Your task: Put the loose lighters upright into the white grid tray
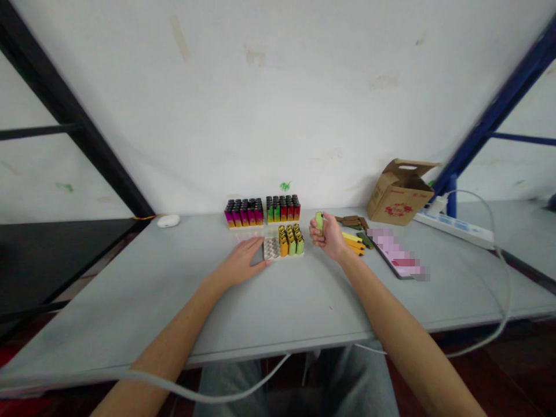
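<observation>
Grey table [304, 313], far edge against a marked white wall [304, 104]; cardboard box [397, 200] by that edge, toward the right. White tray [271, 248], midway along the table, nearer the far edge, part filled with upright lighters [292, 247]. My left hand [243, 259]: palm down, fingers extended and loose, at the tray's left end. My right hand [332, 237]: right of the tray, forearm crossing the near edge, fingers closed around one pale green lighter [319, 221].

No text is readable; the cardboard box [402, 198] at 3 o'clock bears red print [398, 209] too small to decipher.
</observation>
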`<state>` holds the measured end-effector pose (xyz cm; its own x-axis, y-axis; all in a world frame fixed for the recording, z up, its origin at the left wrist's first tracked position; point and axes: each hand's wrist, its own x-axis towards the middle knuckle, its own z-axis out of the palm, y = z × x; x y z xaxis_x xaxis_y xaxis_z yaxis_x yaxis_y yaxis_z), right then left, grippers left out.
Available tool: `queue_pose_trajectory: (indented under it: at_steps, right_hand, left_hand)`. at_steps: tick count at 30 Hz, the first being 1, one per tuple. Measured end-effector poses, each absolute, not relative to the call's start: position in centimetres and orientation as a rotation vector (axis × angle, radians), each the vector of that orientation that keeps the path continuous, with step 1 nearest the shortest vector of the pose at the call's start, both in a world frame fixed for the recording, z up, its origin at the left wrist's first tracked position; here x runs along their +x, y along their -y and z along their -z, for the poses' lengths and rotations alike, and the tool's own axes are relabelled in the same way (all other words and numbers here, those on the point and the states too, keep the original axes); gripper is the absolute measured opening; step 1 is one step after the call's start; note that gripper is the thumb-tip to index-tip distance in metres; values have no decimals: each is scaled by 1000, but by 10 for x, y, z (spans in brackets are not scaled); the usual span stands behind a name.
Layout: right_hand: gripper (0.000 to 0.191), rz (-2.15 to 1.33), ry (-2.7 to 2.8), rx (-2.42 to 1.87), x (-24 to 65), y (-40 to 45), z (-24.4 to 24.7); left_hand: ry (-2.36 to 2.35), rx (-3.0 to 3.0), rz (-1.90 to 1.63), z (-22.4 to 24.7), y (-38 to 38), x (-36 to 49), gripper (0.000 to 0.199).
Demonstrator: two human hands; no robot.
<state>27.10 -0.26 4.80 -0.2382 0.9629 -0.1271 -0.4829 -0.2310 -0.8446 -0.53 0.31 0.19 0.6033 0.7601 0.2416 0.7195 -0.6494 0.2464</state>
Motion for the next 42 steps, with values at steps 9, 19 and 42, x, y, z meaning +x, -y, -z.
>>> queue_pose_trajectory:
  at_steps: [9, 19, 42]
  right_hand:
    - [29, -1647, 949, -886, 265, 2, -42]
    - [32, -1465, 885, -979, 259, 3, -43]
    - [31, -1597, 899, -900, 261, 3, -42]
  left_hand:
    - [-1255, 2685, -505, -3, -3, -4, 76]
    - [-1245, 2699, -501, -1, -4, -6, 75]
    - [-1240, 2685, -537, 0, -5, -6, 72]
